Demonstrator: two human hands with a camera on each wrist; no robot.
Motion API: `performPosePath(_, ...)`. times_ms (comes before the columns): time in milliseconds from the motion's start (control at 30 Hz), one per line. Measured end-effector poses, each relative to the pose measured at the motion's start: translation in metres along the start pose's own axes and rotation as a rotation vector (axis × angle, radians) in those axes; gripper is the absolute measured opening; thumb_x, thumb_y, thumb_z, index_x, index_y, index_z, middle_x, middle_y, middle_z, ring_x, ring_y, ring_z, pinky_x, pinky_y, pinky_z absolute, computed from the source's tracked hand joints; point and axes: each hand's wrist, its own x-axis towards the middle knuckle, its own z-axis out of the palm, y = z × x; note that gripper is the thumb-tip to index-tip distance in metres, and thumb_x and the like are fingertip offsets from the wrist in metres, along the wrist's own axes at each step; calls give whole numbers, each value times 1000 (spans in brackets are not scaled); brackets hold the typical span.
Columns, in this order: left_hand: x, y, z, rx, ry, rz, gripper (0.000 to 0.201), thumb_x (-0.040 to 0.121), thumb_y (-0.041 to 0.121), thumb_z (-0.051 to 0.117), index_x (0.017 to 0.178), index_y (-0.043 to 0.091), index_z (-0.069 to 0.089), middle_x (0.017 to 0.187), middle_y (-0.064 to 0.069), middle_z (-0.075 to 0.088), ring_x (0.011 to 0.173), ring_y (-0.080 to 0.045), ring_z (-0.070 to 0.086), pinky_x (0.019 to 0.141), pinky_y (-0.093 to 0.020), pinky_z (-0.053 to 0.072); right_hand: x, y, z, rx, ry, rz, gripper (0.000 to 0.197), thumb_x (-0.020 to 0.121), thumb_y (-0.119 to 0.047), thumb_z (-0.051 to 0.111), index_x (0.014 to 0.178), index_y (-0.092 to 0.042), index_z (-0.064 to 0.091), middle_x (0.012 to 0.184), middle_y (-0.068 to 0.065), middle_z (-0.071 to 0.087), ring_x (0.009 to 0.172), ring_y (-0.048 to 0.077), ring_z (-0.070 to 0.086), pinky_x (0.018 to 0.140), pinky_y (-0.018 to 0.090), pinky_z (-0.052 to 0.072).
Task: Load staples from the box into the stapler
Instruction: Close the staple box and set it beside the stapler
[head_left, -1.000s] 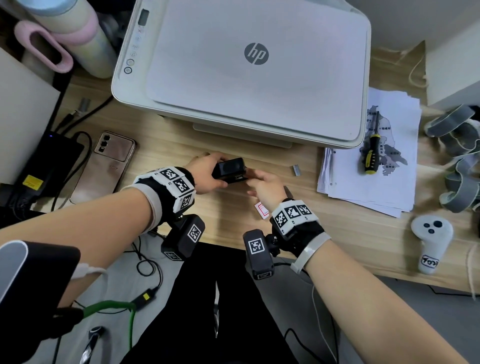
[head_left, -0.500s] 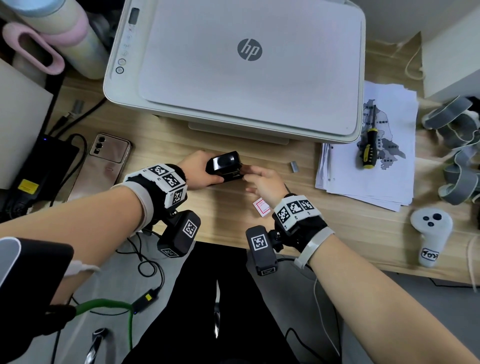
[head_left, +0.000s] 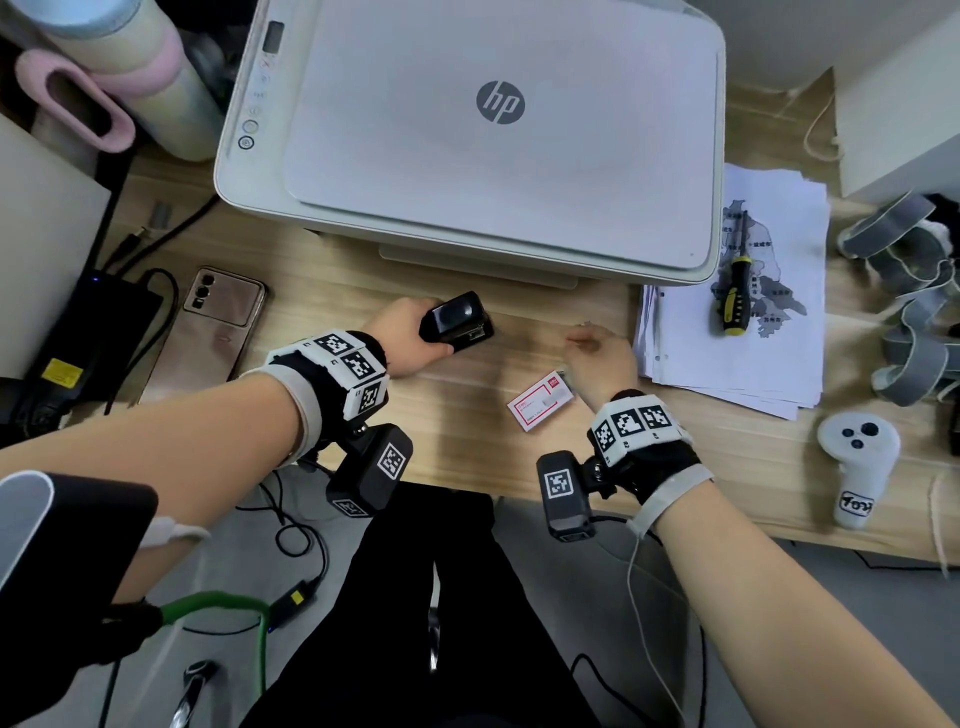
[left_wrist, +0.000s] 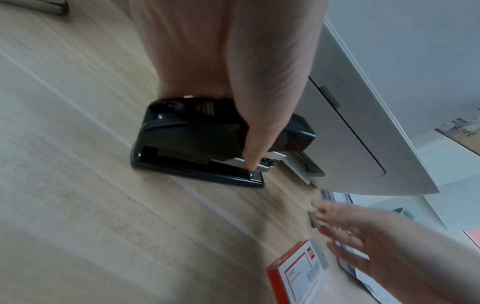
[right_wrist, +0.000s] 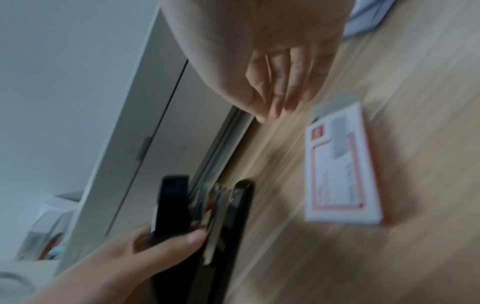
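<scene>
A black stapler (head_left: 457, 318) rests on the wooden desk (head_left: 322, 415) just in front of the printer. My left hand (head_left: 402, 340) grips it from the left, and the thumb lies along its side in the left wrist view, where the stapler (left_wrist: 187, 144) shows a metal part at its front end. My right hand (head_left: 602, 358) hovers to the right of it, blurred, fingers straight and holding nothing. The red-and-white staple box (head_left: 540, 408) lies flat just left of that wrist. A small grey staple strip (left_wrist: 313, 222) lies on the desk behind the right fingers (left_wrist: 337, 232).
A white printer (head_left: 493, 130) fills the back of the desk. A phone (head_left: 218, 332) lies at the left and a black power brick (head_left: 78, 343) beyond it. Right of my hands is a paper stack (head_left: 737, 364) with a screwdriver (head_left: 732, 296), then a white controller (head_left: 857, 467).
My right hand has left the front of the stapler and moved right, past the staple box, which now lies uncovered. The left hand still holds the stapler in place.
</scene>
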Motion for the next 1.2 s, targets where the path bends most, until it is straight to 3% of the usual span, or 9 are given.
performPosePath(100,2,5,-2,72,-32,-2,47,81,14,67,126,10,54,113,-15,66,95,-30,61,74,-26,42,2,14,-13,-113,-55,109,23,80,-17,59,103,-15,63,101,0,64,97,18,59,85,22,43)
performPosePath(233,0,17,-5,204,-74,-16,70,74,33,75,133,11,43,120,-9,60,100,-33,61,68,-30,43,-2,24,-18,-148,-91,98,18,76,-30,68,87,-17,65,85,-2,61,86,14,58,76,19,40)
performPosePath(300,0,22,-4,240,-62,2,76,73,37,75,135,11,39,126,-11,58,111,-33,58,80,-34,48,-4,25,-20,-205,-83,90,25,75,-38,68,87,-16,67,85,-3,63,83,14,59,74,20,44)
performPosePath(400,-3,30,-2,269,-19,8,77,73,35,74,137,12,37,133,-17,51,120,-34,51,100,-36,44,-5,25,-19,-346,-70,34,28,78,-45,62,84,-18,68,91,-2,67,88,18,62,79,25,47)
performPosePath(533,-15,41,2,355,104,112,67,79,26,66,138,14,37,133,-18,45,124,-37,44,107,-42,37,-4,25,-18,-282,-115,30,16,82,-32,59,71,-22,53,91,4,66,84,21,63,81,32,53)
performPosePath(633,-22,43,9,423,169,297,48,82,20,58,129,14,48,134,-13,48,125,-33,43,112,-41,32,-9,23,-19,38,-184,92,20,87,-16,54,70,-22,45,97,15,59,67,16,58,61,26,56)
performPosePath(800,-22,46,24,317,3,440,31,87,19,54,118,15,59,125,-6,57,118,-22,52,103,-29,36,-22,18,-25,243,-236,-29,23,90,-9,49,71,-18,43,105,16,58,79,24,62,55,17,55)
performPosePath(1033,-19,55,44,182,-122,423,53,83,26,65,132,23,44,130,-5,54,118,-22,54,104,-37,43,-31,0,-37,413,-269,-55,18,90,-8,51,74,-15,46,84,6,61,65,16,62,52,18,53)
performPosePath(1200,-20,57,48,-188,-147,312,44,85,12,63,123,29,49,112,-8,67,90,-26,66,72,-38,58,-39,-12,-43,573,-213,-49,8,85,-16,61,78,-20,60,80,3,65,55,4,64,52,18,53)
